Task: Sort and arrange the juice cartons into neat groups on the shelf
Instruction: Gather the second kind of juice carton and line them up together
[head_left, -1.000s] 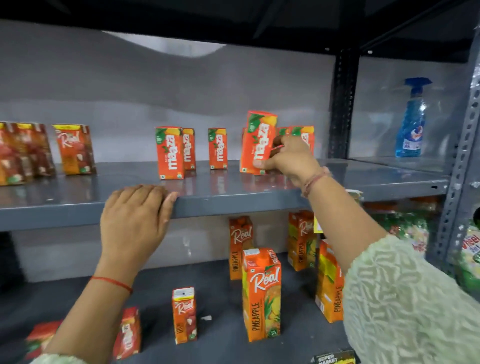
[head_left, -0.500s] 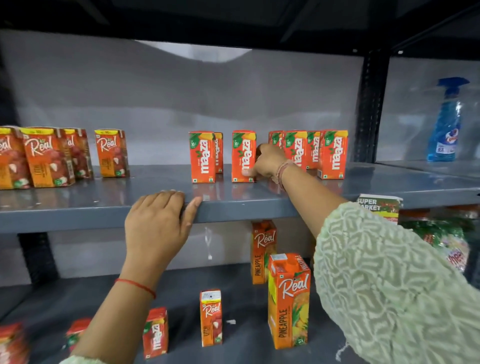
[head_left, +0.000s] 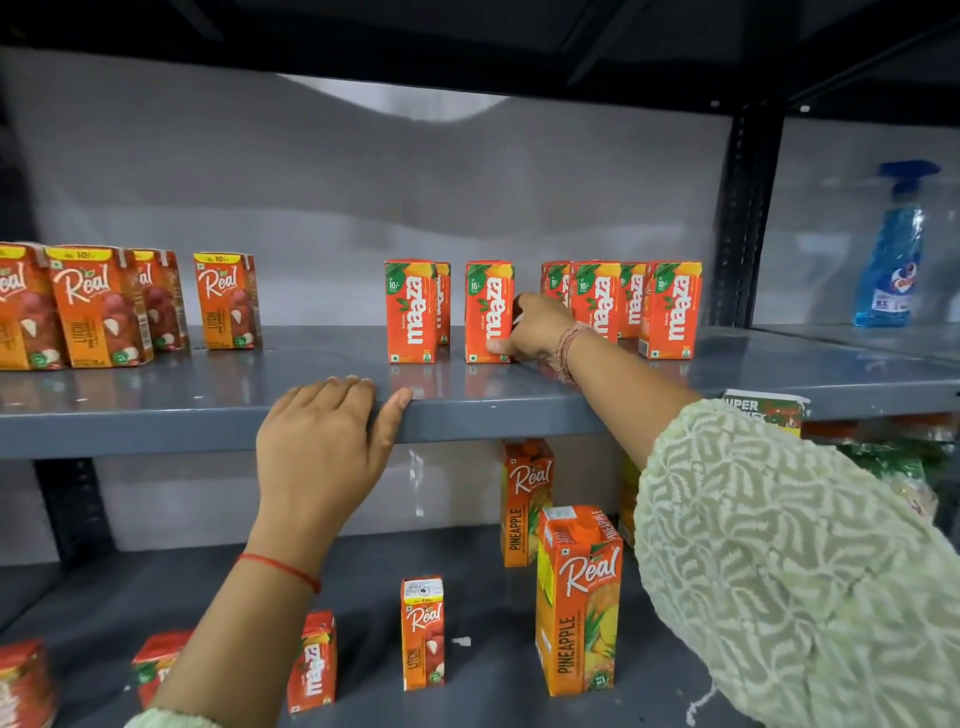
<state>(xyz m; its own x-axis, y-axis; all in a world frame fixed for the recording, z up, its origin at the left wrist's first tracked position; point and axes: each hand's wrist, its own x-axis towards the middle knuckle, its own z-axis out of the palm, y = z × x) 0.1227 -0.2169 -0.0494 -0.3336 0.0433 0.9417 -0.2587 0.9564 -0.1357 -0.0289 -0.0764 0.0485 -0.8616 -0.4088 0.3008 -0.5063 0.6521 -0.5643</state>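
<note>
Reaching across the upper shelf (head_left: 519, 395), the person's right hand (head_left: 535, 327) closes around a small Maaza carton (head_left: 488, 312), thumb pressed low on its front face and fingers wrapped round its right side. That carton stands upright on the shelf, near the front edge. Just to its left, with a narrow gap between them, stands another Maaza carton (head_left: 410, 312), and a third (head_left: 443, 301) peeks out from behind that one. To the right of the hand a tight cluster of Maaza cartons (head_left: 639, 306) stands together, partly hidden by the wrist.

The left hand (head_left: 322, 447) lies flat over the shelf's front lip — fingers on top, thumb spread along the edge — holding no carton.

Farther left on the same shelf stands a single Real litchi carton (head_left: 226, 301), and beyond it a packed group of Real litchi cartons (head_left: 93, 306) runs to the frame's edge.

On the lower shelf (head_left: 467, 696) stand two tall Real pineapple cartons — one in front (head_left: 579, 603), one behind (head_left: 524, 504) — along with a small Real litchi pack (head_left: 422, 634) and a small Maaza pack (head_left: 311, 660). A blue spray bottle (head_left: 891, 249) stands in the neighbouring bay.
</note>
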